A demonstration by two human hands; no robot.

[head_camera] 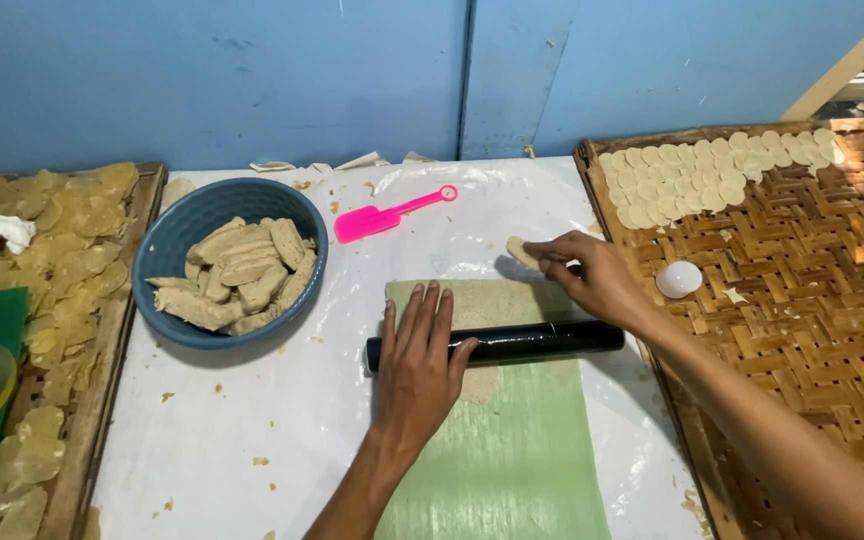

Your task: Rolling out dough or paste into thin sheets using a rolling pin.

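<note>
Two hands over green sheet, left hand [420,355] flat on black roller [542,340], right hand [592,275] pinching dough piece [520,251]

Your left hand [417,365] and right hand [597,280] are bare: no gloves, rings, watch, and no sleeves on either forearm.

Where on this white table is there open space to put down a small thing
Free patches: the white sheet below the blue bowl, left of the green mat, and the stretch behind the mat near the pink spatula. Crowded: around the black roller under the left hand, and the right hand pinching dough.
</note>
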